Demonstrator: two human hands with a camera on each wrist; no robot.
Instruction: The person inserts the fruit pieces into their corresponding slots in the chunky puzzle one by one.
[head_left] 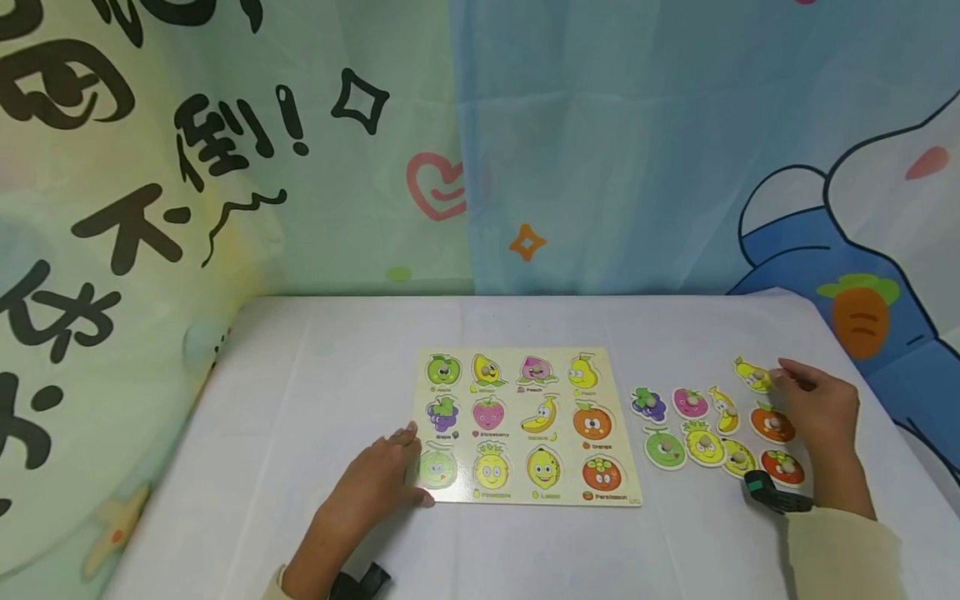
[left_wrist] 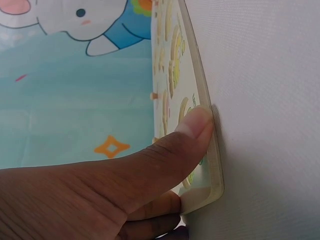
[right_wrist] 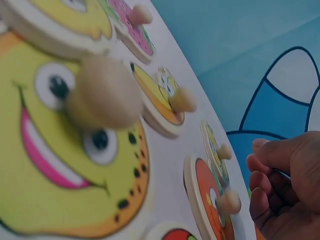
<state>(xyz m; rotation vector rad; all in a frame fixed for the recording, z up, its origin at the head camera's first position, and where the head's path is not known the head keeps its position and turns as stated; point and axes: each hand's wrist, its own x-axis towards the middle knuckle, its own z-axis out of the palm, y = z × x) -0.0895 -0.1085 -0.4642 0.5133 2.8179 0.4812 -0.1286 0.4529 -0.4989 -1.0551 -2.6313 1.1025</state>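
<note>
My left hand grips the near left corner of a pale wooden fruit puzzle board. In the left wrist view the thumb presses the board's near edge, and the other fingers lie round its left side. At the far right my right hand hovers with loosely bent fingers right beside a yellow fruit piece. The right wrist view has a gap between the thumb tip and that piece's wooden knob; the hand holds nothing.
Several loose knobbed pieces lie right of the board, among them grapes, a banana, an orange, a pineapple and a persimmon. A white cloth covers the table; printed curtains hang behind.
</note>
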